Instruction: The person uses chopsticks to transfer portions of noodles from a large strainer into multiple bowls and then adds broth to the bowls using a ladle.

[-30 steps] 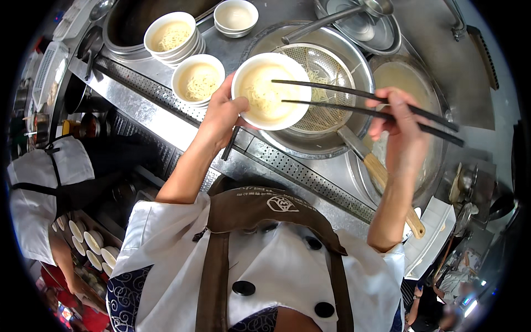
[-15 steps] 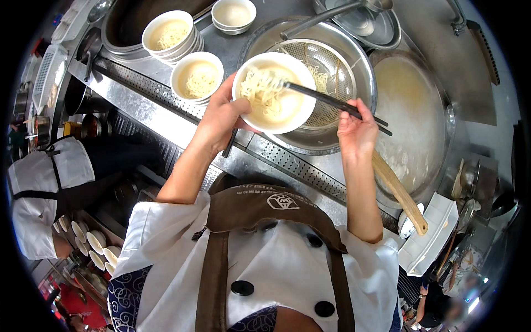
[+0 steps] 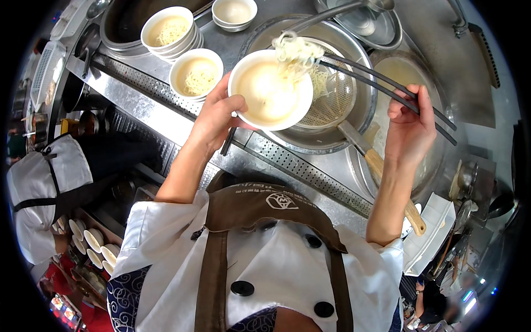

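Note:
My left hand [image 3: 218, 113] grips the rim and side of a white bowl [image 3: 251, 116] of pale, cloudy broth, thumb on the rim. In my right hand [image 3: 410, 124] is a pair of long black chopsticks [image 3: 381, 83], pinching a clump of pale noodles [image 3: 297, 53] over the bowl's far right edge. Some strands hang down toward the broth. Behind the bowl, a perforated strainer [image 3: 337, 102] with a wooden handle [image 3: 375, 166] rests in a big metal basin [image 3: 366, 61], with more noodles in it. A dark stick end [image 3: 227, 142] pokes out below my left hand.
Left of my bowl stand a white bowl of noodles in broth [image 3: 197, 76] and a stack topped by another [image 3: 167, 30]. Smaller stacked bowls [image 3: 234, 12] sit behind. A large pot of cloudy liquid [image 3: 406, 72] is at right. At far left a person in white [image 3: 36, 210] is nearby.
My right hand has moved right and the chopsticks have lifted the noodles out of the broth to the bowl's far right edge. My left hand still holds the bowl, barely shifted.

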Demonstrator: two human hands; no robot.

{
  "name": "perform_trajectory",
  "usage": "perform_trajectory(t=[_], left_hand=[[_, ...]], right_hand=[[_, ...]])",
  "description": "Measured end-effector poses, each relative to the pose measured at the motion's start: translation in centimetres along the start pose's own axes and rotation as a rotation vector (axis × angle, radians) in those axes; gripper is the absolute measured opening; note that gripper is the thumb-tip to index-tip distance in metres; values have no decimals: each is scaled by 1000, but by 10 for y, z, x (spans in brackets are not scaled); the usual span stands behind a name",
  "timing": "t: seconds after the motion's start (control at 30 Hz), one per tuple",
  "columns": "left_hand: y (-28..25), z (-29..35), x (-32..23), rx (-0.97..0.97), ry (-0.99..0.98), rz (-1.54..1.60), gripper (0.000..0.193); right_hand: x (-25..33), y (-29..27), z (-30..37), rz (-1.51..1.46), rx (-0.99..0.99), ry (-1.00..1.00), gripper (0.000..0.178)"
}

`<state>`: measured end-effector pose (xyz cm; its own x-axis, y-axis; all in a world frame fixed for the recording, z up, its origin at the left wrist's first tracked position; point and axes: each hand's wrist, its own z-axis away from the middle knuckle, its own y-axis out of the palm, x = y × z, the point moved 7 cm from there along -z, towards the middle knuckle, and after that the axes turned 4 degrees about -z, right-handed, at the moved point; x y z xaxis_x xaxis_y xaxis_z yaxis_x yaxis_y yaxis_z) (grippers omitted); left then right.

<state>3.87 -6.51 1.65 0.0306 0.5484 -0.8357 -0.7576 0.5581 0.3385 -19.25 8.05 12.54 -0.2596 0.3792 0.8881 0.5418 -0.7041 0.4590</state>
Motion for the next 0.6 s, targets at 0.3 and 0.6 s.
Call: perform_trajectory(t=[0.3, 0.6], left_hand=[[-8, 17, -17, -107, 80, -180, 69], [-15, 22, -18, -130, 89, -168, 67]], right_hand=[[21, 62, 55, 541, 272, -296, 14], [-16, 74, 63, 537, 463, -253, 6]])
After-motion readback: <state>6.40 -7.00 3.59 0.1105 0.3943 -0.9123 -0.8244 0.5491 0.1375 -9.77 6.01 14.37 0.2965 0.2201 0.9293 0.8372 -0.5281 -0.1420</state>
